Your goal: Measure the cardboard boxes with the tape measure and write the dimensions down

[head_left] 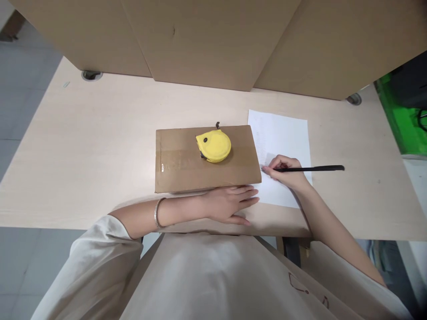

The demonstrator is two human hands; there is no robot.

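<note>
My right hand [286,171] is closed round a black pen [313,168], its tip on a white sheet of paper [283,133] lying on the desk. My left hand [230,203] lies flat with fingers stretched out, along the near edge of a flat cardboard box [180,164] and pointing toward the paper. A silver bracelet [157,213] is on my left wrist. A yellow tape measure [213,145] sits on top of the box, near its far edge.
The light wooden desk [83,155] is backed by tan partition panels [207,40]. A green object [405,120] stands at the far right. Round cable holes [91,74] sit at the back corners. Grey floor shows to the left.
</note>
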